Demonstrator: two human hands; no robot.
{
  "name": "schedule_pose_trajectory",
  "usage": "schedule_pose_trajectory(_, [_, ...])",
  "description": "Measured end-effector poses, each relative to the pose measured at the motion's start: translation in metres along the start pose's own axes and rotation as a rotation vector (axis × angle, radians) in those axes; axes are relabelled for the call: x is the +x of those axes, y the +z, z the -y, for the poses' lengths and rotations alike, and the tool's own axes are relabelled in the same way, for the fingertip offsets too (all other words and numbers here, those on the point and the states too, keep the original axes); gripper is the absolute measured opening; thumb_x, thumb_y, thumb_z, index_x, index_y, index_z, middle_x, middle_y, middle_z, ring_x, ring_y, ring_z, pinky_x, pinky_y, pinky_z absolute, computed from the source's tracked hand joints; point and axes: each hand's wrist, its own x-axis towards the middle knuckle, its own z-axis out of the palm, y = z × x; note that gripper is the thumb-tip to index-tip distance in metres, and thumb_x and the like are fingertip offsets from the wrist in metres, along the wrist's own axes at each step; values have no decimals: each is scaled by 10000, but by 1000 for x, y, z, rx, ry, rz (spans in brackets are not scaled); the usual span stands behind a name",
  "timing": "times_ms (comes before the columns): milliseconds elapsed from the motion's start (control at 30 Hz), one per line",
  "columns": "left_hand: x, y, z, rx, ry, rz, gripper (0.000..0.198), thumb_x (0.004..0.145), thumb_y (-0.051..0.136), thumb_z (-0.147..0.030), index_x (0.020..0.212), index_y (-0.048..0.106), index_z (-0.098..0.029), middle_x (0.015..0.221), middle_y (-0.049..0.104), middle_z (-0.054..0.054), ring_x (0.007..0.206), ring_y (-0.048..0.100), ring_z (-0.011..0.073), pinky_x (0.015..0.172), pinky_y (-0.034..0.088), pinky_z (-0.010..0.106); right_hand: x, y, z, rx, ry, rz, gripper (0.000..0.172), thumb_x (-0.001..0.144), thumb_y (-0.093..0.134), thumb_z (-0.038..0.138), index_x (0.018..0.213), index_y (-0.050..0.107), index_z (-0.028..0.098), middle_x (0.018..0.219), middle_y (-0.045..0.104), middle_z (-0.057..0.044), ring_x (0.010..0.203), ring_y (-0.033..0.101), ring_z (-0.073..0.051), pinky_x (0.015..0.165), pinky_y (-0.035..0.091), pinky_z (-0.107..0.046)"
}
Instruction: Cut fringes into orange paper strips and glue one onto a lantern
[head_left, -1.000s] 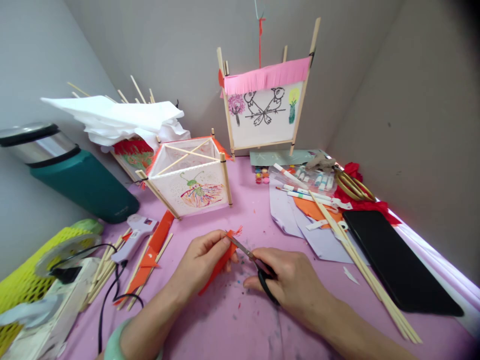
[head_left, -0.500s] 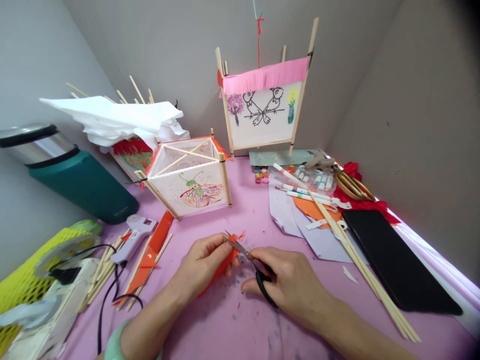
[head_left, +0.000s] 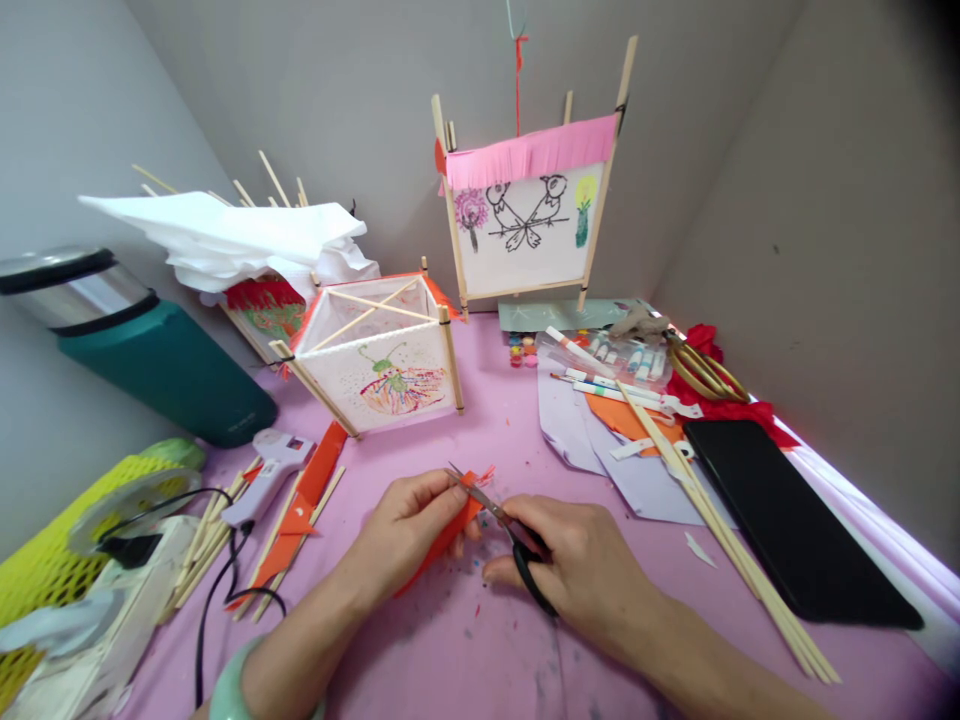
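My left hand [head_left: 420,520] pinches a folded strip of orange-red paper [head_left: 442,545], whose far end is cut into thin fringes. In my right hand [head_left: 577,555] is a pair of black-handled scissors [head_left: 531,565], its blades lying across the fringed end near my left fingertips. Just beyond my hands stands a paper lantern [head_left: 397,375] on a stick frame, with a coloured insect drawing and orange trim on its upper edges. Another strip of orange paper [head_left: 300,505] rests on wooden sticks to the left.
At left are a teal bottle [head_left: 169,360], a glue gun [head_left: 274,475] with black cord and a yellow mesh [head_left: 45,530]. A bird-drawn lantern [head_left: 525,235] hangs behind. On the right lie a black phone [head_left: 795,520], wooden sticks [head_left: 739,555], markers [head_left: 622,392] and gold scissors [head_left: 705,368].
My hands stay nearly in place. The scissors and the fringed end of the orange paper have shifted very slightly; everything else looks the same.
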Motion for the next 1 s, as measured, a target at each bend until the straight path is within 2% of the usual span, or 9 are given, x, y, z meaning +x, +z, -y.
schedule_pose_trajectory(667, [0, -1, 0, 18, 5, 7, 279, 793, 562, -390, 663, 594, -146, 645, 640, 26, 506, 526, 104, 514, 394, 231, 0, 0, -1, 21, 16, 18, 247, 740, 733, 401, 751, 572, 214, 648, 590, 59, 562, 487, -106, 536, 264, -223])
schedule_pose_trajectory(1000, [3, -5, 4, -65, 52, -71, 244, 788, 587, -391, 726, 595, -155, 648, 647, 14, 512, 533, 105, 534, 421, 229, -1, -1, -3, 37, 14, 1, 305, 684, 769, 419, 844, 598, 224, 700, 588, 51, 587, 478, -113, 562, 274, -221])
